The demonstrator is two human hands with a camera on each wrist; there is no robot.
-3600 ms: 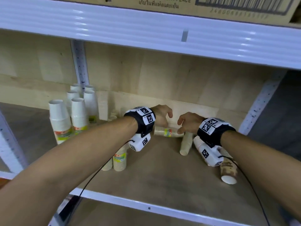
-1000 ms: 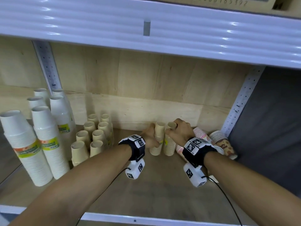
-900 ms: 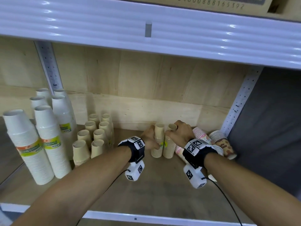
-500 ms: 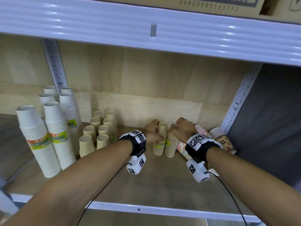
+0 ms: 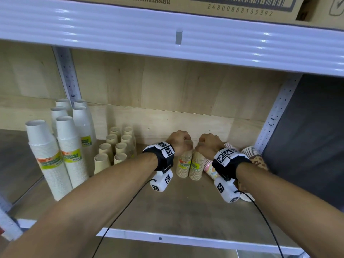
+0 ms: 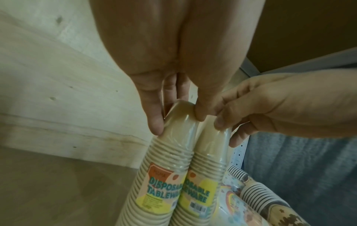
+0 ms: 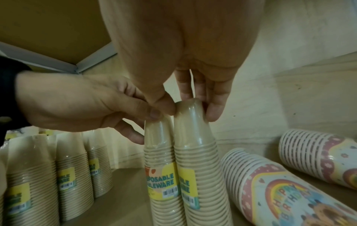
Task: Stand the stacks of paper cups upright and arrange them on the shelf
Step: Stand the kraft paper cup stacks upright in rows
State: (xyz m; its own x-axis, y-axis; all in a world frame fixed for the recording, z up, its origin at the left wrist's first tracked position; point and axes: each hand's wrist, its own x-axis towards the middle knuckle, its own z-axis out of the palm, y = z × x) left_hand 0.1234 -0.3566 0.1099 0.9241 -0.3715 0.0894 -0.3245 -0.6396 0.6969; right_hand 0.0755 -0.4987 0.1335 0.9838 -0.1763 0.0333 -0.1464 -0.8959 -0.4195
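Two wrapped stacks of beige paper cups stand upright side by side, bottoms up, near the back wall of the wooden shelf. My left hand grips the top of the left stack between thumb and fingers. My right hand grips the top of the right stack the same way. The two hands touch at the thumbs.
Two patterned birthday cup stacks lie on their sides just right of my hands. Several upright beige stacks and tall white stacks fill the left. A white shelf beam hangs overhead; a perforated post bounds the right.
Since the earliest frame the two beige stacks went from lying down to standing side by side under my hands. Over the last second the hands keep their hold and barely move.
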